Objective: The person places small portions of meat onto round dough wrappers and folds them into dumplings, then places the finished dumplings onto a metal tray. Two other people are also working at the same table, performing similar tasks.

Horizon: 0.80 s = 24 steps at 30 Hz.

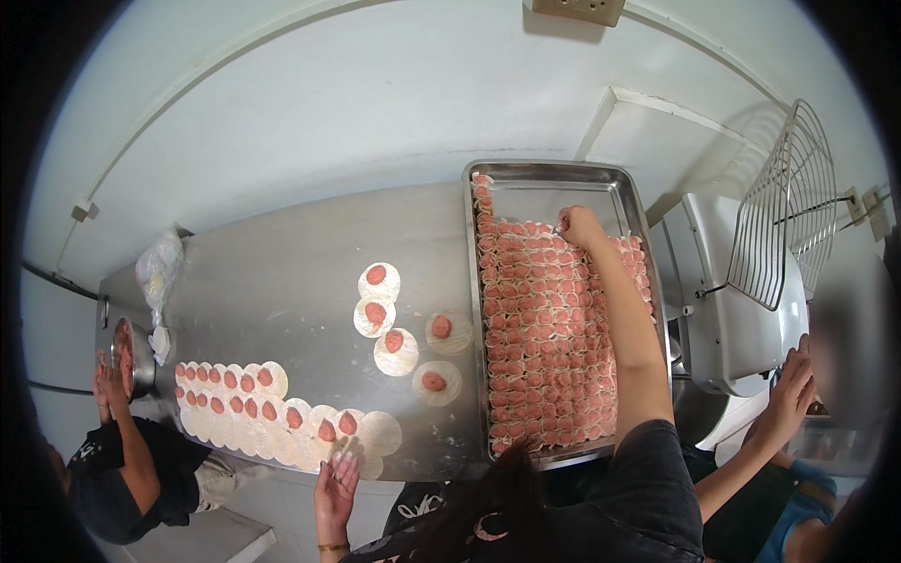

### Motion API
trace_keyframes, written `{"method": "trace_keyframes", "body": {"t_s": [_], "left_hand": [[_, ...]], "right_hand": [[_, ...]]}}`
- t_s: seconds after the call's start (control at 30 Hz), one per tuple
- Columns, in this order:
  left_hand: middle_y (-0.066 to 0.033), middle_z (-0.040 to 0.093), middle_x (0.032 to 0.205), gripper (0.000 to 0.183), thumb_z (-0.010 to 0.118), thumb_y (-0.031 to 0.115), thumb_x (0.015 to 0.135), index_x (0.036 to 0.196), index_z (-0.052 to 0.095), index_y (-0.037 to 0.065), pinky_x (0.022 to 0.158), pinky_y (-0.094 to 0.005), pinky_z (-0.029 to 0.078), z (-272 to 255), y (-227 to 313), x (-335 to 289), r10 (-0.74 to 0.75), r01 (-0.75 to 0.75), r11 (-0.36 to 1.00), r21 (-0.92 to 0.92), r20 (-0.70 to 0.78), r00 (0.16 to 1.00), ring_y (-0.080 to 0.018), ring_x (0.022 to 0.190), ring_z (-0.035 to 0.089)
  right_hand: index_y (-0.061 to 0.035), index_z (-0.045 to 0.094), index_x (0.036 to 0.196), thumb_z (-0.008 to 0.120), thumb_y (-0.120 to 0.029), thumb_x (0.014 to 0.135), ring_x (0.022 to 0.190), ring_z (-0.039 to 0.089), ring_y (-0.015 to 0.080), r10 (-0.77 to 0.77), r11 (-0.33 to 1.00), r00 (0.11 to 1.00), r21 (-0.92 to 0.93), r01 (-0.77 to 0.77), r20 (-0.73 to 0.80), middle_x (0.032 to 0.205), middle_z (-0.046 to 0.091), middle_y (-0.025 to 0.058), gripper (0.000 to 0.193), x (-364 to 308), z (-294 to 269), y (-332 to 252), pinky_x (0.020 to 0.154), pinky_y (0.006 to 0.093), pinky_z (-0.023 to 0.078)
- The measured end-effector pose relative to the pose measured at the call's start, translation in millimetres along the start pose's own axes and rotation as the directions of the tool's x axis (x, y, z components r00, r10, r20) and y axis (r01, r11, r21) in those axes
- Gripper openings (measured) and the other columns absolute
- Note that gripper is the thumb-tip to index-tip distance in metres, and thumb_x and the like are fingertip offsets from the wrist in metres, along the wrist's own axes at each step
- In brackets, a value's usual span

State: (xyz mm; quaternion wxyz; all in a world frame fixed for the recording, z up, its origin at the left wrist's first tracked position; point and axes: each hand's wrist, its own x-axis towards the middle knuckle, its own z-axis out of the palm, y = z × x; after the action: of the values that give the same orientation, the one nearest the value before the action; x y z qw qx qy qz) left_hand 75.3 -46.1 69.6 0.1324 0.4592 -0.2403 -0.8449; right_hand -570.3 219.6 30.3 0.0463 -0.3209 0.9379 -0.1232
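Note:
My right arm reaches over a metal tray point(549, 180) filled with rows of small open-topped meat dumplings point(535, 328). At the far edge of those rows, my right hand point(580, 228) pinches a small dumpling point(561, 225), mostly hidden by the fingers. My left hand point(336, 480) is open, palm up, at the table's near edge. It is beside overlapping round wrappers point(282, 441), several topped with pink meat filling point(326, 430). Between these and the tray lie several separate wrappers point(396, 352), each with a lump of filling.
The steel table point(282, 281) runs along a white wall. At its left end a person point(131, 460) has hands by a metal bowl point(141, 361) of meat, near a plastic bag point(160, 267). Right of the tray stand a white machine point(741, 300) and a wire rack point(784, 211); another person's hands point(793, 385) are there.

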Motion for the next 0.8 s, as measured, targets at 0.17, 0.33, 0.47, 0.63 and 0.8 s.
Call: {"method": "trace_keyframes", "body": {"t_s": [0.17, 0.33, 0.47, 0.63, 0.8], "left_hand": [[-0.0187, 0.052, 0.125, 0.043, 0.041, 0.034, 0.098, 0.127, 0.04, 0.002, 0.097, -0.0375, 0.045, 14.0, -0.2, 4.0, -0.006, 0.005, 1.0, -0.018, -0.035, 0.999, -0.0297, 0.117, 0.052], [-0.0151, 0.058, 0.117, 0.034, 0.042, 0.023, 0.098, 0.121, 0.05, -0.001, 0.093, -0.0316, 0.045, 83.0, 24.5, 4.8, 0.132, -0.174, 0.767, 0.618, 0.114, 0.985, -0.0255, 0.108, 0.057], [-0.0122, 0.061, 0.112, 0.025, 0.047, 0.007, 0.092, 0.115, 0.057, 0.001, 0.091, -0.0315, 0.043, 207.4, 42.8, 64.9, 0.118, -0.69, 0.128, 0.712, 0.68, 0.724, -0.0233, 0.104, 0.058], [-0.0145, 0.058, 0.11, 0.026, 0.047, 0.005, 0.088, 0.112, 0.056, 0.005, 0.087, -0.0404, 0.044, 402.0, -14.8, 185.1, 0.001, -0.988, -0.115, 0.101, 0.995, 0.102, -0.0352, 0.101, 0.055], [-0.0118, 0.06, 0.108, 0.028, 0.053, 0.007, 0.083, 0.11, 0.06, 0.008, 0.087, -0.04, 0.045, 499.3, -78.0, 265.5, -0.288, -0.943, -0.325, 0.07, 0.942, 0.169, -0.0314, 0.102, 0.056]], "right_hand": [[-0.005, 0.064, 0.077, 0.062, -0.005, 0.065, 0.079, 0.06, 0.0367, -0.071, 0.995, 0.997, 0.07, 0.072, -0.015, 0.081, 0.061, 0.0183, 0.012, -1.6, -5.7, -4.5, 0.072, 0.0434, 0.048], [-0.0041, 0.064, 0.077, 0.062, -0.003, 0.065, 0.08, 0.06, 0.0373, -0.048, 0.991, 0.998, 0.12, 0.053, -0.041, 0.081, 0.061, 0.0195, 0.012, -2.8, -7.0, -1.7, 0.073, 0.0436, 0.048], [-0.0036, 0.064, 0.082, 0.065, -0.004, 0.062, 0.077, 0.061, 0.0346, -0.057, 0.995, 0.998, 0.075, 0.06, -0.039, 0.08, 0.061, 0.0178, 0.02, -4.1, -9.4, 4.8, 0.07, 0.0412, 0.049], [-0.0028, 0.066, 0.087, 0.068, -0.006, 0.06, 0.074, 0.062, 0.0323, -0.055, 0.995, 0.994, 0.079, 0.063, -0.095, 0.081, 0.063, 0.017, 0.027, -6.6, -4.7, 7.0, 0.069, 0.0392, 0.05], [-0.0027, 0.066, 0.086, 0.069, -0.006, 0.061, 0.074, 0.062, 0.0328, 0.007, 0.983, 0.983, 0.184, 0.027, -0.185, 0.08, 0.062, 0.0168, 0.026, -14.3, -14.7, 13.7, 0.069, 0.0389, 0.05]]}}
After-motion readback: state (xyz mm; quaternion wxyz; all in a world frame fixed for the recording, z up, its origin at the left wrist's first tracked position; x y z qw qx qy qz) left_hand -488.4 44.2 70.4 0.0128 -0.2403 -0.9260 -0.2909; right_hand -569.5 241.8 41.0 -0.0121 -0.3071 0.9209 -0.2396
